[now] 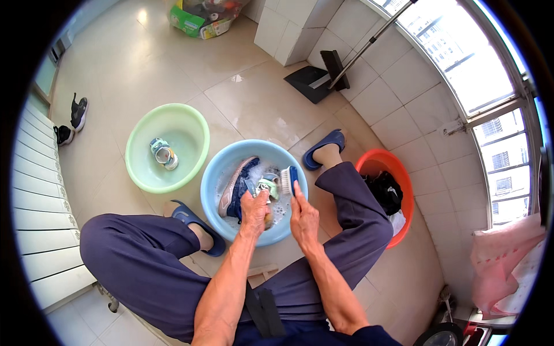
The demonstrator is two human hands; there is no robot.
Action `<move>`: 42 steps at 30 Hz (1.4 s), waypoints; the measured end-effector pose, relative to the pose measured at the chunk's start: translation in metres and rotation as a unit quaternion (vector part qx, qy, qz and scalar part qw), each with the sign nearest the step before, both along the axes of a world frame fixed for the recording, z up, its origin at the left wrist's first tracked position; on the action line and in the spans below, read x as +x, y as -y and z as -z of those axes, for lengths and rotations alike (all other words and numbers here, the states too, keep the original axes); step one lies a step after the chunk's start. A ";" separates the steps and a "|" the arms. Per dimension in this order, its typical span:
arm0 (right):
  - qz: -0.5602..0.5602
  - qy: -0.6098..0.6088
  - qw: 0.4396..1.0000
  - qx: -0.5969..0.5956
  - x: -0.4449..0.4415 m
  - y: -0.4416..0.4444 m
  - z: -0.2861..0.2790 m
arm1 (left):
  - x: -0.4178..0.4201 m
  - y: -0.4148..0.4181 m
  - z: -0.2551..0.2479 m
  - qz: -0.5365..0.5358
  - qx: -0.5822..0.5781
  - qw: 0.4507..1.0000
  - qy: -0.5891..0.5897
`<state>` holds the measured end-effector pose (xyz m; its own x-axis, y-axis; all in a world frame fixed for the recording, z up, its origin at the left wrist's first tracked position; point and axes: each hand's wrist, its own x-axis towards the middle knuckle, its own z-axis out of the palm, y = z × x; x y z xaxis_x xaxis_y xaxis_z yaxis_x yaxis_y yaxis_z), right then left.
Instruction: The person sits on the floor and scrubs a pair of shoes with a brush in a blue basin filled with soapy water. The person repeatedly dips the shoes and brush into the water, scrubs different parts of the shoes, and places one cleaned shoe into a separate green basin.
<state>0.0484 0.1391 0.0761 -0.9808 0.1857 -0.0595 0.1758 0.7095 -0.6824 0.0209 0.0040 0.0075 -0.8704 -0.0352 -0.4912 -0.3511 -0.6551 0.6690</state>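
Observation:
A light blue plastic basin [209, 181] with sudsy water stands on the floor between my feet. Over it, my left hand [254, 210] grips a small green and white child's shoe [268, 187] with a panda-like print. My right hand [304, 216] holds a blue-backed scrub brush [293, 179], its white bristles facing the shoe, with a small gap between them. A larger navy shoe [238, 190] with a pale sole lies on its side in the suds. In the pale green basin [135, 151] to the left rests another small patterned shoe [164, 154].
A red-orange bucket [407, 207] with dark and white cloth stands right of my leg. Beyond are a black dustpan [308, 84] and broom [335, 69] against the tiled wall. Black sneakers [78, 113] lie far left; a filled plastic bag [203, 19] sits at the back.

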 end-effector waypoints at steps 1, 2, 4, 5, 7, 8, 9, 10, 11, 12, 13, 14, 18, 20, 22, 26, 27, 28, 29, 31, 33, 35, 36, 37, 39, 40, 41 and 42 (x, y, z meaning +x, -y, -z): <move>-0.020 -0.047 0.999 0.000 0.009 0.001 0.003 | -0.001 0.003 -0.002 0.058 -0.071 0.995 -0.033; -0.040 -0.093 0.995 -0.002 0.017 0.004 0.008 | -0.001 -0.006 -0.002 0.056 -0.075 0.995 -0.046; -0.027 -0.061 0.998 0.004 0.019 0.011 0.002 | 0.006 -0.014 0.003 0.043 -0.092 0.992 -0.077; -0.031 -0.033 0.999 0.023 0.010 0.010 0.003 | 0.012 -0.016 0.006 0.027 -0.099 0.990 -0.094; -0.029 0.011 0.997 0.074 -0.017 -0.009 0.011 | 0.010 -0.023 -0.004 0.046 -0.135 0.984 -0.107; -0.020 -0.028 0.995 0.098 -0.025 -0.023 0.023 | 0.009 -0.020 -0.014 0.077 -0.168 0.978 -0.095; 0.003 -0.092 0.992 0.083 -0.032 -0.036 0.045 | 0.008 -0.016 -0.023 0.098 -0.206 0.970 -0.083; 0.017 -0.157 0.986 0.060 -0.043 -0.044 0.069 | 0.005 -0.018 -0.013 0.049 -0.227 0.963 -0.136; 0.036 -0.217 0.975 0.040 -0.049 -0.053 0.082 | 0.002 -0.018 -0.014 0.078 -0.268 0.949 -0.146; 0.101 -0.009 0.974 -0.202 -0.046 -0.043 0.060 | 0.003 -0.007 -0.013 0.100 -0.316 0.932 -0.145; 0.120 0.041 0.949 -0.289 -0.043 -0.041 0.039 | 0.004 -0.005 -0.018 0.128 -0.353 0.914 -0.150; 0.139 0.093 0.913 -0.372 -0.040 -0.039 0.025 | 0.005 -0.001 -0.025 0.129 -0.420 0.883 -0.168; 0.115 0.168 0.825 -0.528 -0.038 -0.042 0.024 | 0.011 -0.001 -0.032 0.166 -0.442 0.853 -0.223; 0.092 0.195 0.814 -0.539 -0.036 -0.038 0.021 | 0.013 0.003 -0.034 0.163 -0.499 0.800 -0.290; 0.105 0.213 0.781 -0.578 -0.032 -0.041 0.023 | 0.011 0.005 -0.046 0.191 -0.517 0.772 -0.316; 0.090 0.213 0.742 -0.629 -0.034 -0.039 0.019 | 0.010 0.007 -0.055 0.186 -0.494 0.775 -0.348; 0.075 0.202 0.749 -0.627 -0.034 -0.037 0.019 | 0.010 0.006 -0.055 0.173 -0.484 0.783 -0.350; 0.061 0.190 0.754 -0.625 -0.034 -0.035 0.020 | 0.010 0.005 -0.056 0.160 -0.475 0.791 -0.352; 0.047 0.178 0.760 -0.623 -0.034 -0.033 0.021 | 0.009 0.007 -0.055 0.166 -0.466 0.807 -0.324; 0.068 0.139 0.776 -0.612 -0.029 -0.022 0.025 | 0.008 0.010 -0.048 0.179 -0.444 0.836 -0.266; 0.089 0.111 0.779 -0.610 -0.022 -0.016 0.028 | 0.004 0.006 -0.041 0.074 -0.389 0.875 -0.278; 0.106 0.103 0.762 -0.630 -0.021 -0.014 0.032 | 0.000 0.006 -0.042 0.013 -0.291 0.933 -0.212; 0.111 0.096 0.759 -0.635 -0.021 -0.012 0.033 | -0.002 0.010 -0.038 -0.014 -0.253 0.948 -0.192; 0.116 0.089 0.755 -0.640 -0.020 -0.009 0.033 | -0.008 0.014 -0.033 -0.050 -0.186 0.959 -0.207; 0.111 0.083 0.770 -0.622 -0.022 -0.015 0.034 | -0.009 0.017 -0.047 -0.088 0.193 0.972 -0.098; 0.106 0.085 0.783 -0.607 -0.024 -0.021 0.035 | -0.012 0.025 -0.033 -0.068 0.259 0.961 -0.074; 0.100 0.086 0.795 -0.592 -0.026 -0.025 0.036 | -0.013 0.026 -0.036 -0.057 0.264 0.963 -0.023; 0.077 0.086 0.807 -0.579 -0.027 -0.024 0.028 | -0.015 0.028 -0.045 -0.048 0.266 0.962 0.029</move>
<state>0.0216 0.1633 0.0476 -0.9100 0.0264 -0.4137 0.3640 -0.4266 -0.8280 0.0062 -0.0244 0.0529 -0.8464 0.1554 -0.5094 -0.2979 -0.9310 0.2109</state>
